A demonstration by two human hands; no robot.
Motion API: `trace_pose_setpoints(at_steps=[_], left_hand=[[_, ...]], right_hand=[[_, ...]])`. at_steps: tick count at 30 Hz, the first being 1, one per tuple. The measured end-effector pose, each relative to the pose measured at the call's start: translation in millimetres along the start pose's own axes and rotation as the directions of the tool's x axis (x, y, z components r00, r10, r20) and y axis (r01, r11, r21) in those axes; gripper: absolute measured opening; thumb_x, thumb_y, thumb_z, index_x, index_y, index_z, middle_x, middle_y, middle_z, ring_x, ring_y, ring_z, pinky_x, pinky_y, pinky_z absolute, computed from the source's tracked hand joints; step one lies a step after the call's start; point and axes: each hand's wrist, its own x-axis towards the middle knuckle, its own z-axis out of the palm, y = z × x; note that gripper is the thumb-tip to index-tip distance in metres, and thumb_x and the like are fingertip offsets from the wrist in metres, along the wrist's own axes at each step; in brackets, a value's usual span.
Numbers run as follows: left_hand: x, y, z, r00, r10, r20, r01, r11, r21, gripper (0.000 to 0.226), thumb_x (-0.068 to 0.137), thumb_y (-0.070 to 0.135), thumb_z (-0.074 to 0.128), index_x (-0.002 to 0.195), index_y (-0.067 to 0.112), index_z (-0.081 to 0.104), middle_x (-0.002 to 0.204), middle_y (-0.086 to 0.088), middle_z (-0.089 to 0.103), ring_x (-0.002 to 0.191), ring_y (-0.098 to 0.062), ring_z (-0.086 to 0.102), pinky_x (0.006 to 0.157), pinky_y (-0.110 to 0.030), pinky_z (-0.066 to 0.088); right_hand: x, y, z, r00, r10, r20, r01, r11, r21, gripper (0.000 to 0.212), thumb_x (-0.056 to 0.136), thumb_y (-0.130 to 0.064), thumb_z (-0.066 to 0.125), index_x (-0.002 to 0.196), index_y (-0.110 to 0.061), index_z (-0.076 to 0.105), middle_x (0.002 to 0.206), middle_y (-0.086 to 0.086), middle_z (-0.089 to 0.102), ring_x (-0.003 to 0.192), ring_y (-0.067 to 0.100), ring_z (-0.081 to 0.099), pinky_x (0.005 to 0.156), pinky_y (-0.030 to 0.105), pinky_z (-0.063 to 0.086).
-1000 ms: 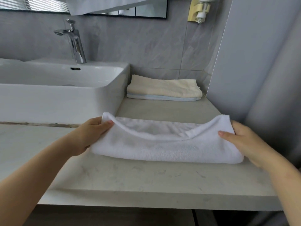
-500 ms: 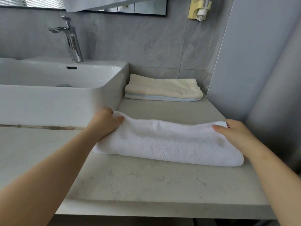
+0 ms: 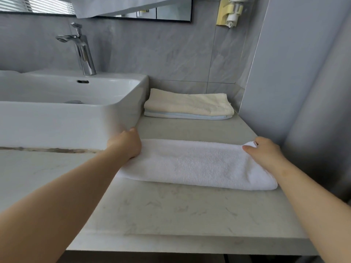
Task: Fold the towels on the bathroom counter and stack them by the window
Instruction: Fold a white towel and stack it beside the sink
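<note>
My right hand (image 3: 265, 153) pinched a corner of the white towel (image 3: 199, 164); my left hand (image 3: 126, 145) hid its fingers, grip unclear.

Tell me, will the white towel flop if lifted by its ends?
Probably yes: the white towel is soft terry with rounded folds, so its middle would likely sag between the left hand and right hand. It looks fluffy, so probably light.

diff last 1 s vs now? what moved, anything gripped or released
The lifted, sagging top layer of the white terry towel came down flat, and both hands went down with it. The right hand still pinches its right end. The left hand covers the left end, grip hidden. No clear release. The cream folded towel on the pale blue folded towel is unchanged.
</note>
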Motion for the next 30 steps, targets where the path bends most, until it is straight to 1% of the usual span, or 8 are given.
trace_pose_setpoints(at_steps=[5, 12, 17, 20, 22, 24, 26, 30], left_hand=[[-7.4, 8.6, 1.4, 0.978, 0.179, -0.112, -0.147, 0.957, 0.249, 0.034, 0.099, 0.016, 0.027, 0.130, 0.015, 0.041, 0.132, -0.012, 0.044, 0.122, -0.032, 0.044, 0.094, -0.035, 0.038], [0.5, -0.6, 7.2, 0.937, 0.350, -0.026, -0.347, 0.936, 0.064, 0.034, 0.101, 0.032, 0.029, 0.119, 0.018, 0.054, 0.126, -0.007, 0.054, 0.115, -0.029, 0.050, 0.096, -0.034, 0.037], [-3.5, 4.0, 2.2, 0.955, 0.296, -0.001, -0.296, 0.954, 0.053, 0.026, 0.100, 0.029, 0.032, 0.117, 0.017, 0.049, 0.125, -0.008, 0.053, 0.114, -0.028, 0.049, 0.092, -0.034, 0.036], [-10.4, 20.2, -3.2, 0.939, 0.321, -0.125, -0.294, 0.936, 0.193, 0.032, 0.094, 0.015, 0.038, 0.125, 0.018, 0.042, 0.134, -0.004, 0.044, 0.127, -0.027, 0.038, 0.096, -0.036, 0.033], [-16.4, 32.4, 0.2, 0.866, 0.460, -0.195, -0.446, 0.888, 0.113, 0.045, 0.093, 0.015, 0.041, 0.137, 0.025, 0.035, 0.146, 0.001, 0.033, 0.138, -0.021, 0.026, 0.108, -0.039, 0.025], [-22.7, 41.0, 5.8, 0.856, 0.517, -0.006, -0.516, 0.854, -0.069, 0.047, 0.099, 0.031, 0.036, 0.145, 0.032, 0.025, 0.153, 0.006, 0.026, 0.142, -0.017, 0.019, 0.115, -0.047, 0.012], [-26.5, 42.8, 14.3, 0.853, 0.492, 0.174, -0.484, 0.871, -0.089, 0.051, 0.098, 0.051, 0.023, 0.147, 0.037, 0.017, 0.156, 0.010, 0.019, 0.145, -0.017, 0.010, 0.116, -0.051, 0.002], [-24.8, 41.2, 20.5, 0.862, 0.476, 0.175, -0.479, 0.877, -0.025, 0.054, 0.096, 0.057, 0.014, 0.148, 0.041, 0.010, 0.157, 0.011, 0.013, 0.146, -0.019, 0.004, 0.116, -0.051, -0.001]], right_hand=[[-4.5, -1.1, -3.4, 0.996, 0.044, 0.081, -0.046, 0.999, 0.027, 0.029, 0.085, -0.034, 0.065, 0.082, -0.008, 0.051, 0.084, 0.000, 0.052, 0.069, 0.012, 0.047, 0.053, 0.025, 0.034], [-0.9, 1.5, -2.3, 0.993, 0.033, 0.111, -0.026, 0.997, -0.069, 0.024, 0.091, -0.030, 0.055, 0.093, -0.006, 0.052, 0.090, 0.004, 0.055, 0.081, 0.021, 0.051, 0.062, 0.029, 0.035], [-3.3, 1.2, -1.5, 0.992, 0.014, 0.123, -0.004, 0.996, -0.084, 0.010, 0.094, -0.028, 0.046, 0.089, -0.020, 0.048, 0.088, -0.003, 0.053, 0.080, 0.018, 0.051, 0.063, 0.029, 0.037], [-7.4, -2.6, -2.3, 0.991, -0.009, 0.132, 0.021, 0.996, -0.086, 0.010, 0.097, -0.029, 0.041, 0.093, -0.020, 0.044, 0.088, 0.001, 0.053, 0.078, 0.019, 0.051, 0.066, 0.031, 0.039], [-11.9, -5.3, -1.7, 0.995, -0.035, 0.093, 0.039, 0.998, -0.043, 0.012, 0.098, -0.029, 0.039, 0.099, -0.018, 0.043, 0.088, 0.005, 0.053, 0.077, 0.024, 0.051, 0.066, 0.033, 0.040], [-16.2, -5.4, -1.2, 0.998, -0.056, 0.035, 0.056, 0.998, 0.005, 0.015, 0.099, -0.029, 0.038, 0.101, -0.016, 0.042, 0.087, 0.007, 0.052, 0.075, 0.026, 0.051, 0.066, 0.034, 0.041], [-19.0, -5.7, -1.5, 0.998, -0.067, 0.007, 0.067, 0.998, 0.015, 0.016, 0.099, -0.030, 0.037, 0.103, -0.015, 0.043, 0.088, 0.007, 0.052, 0.075, 0.025, 0.050, 0.067, 0.035, 0.041], [-19.1, -13.2, -6.4, 0.990, -0.110, -0.090, 0.112, 0.994, 0.011, 0.019, 0.099, -0.032, 0.039, 0.104, -0.014, 0.044, 0.094, 0.009, 0.053, 0.082, 0.029, 0.051, 0.071, 0.036, 0.043]])
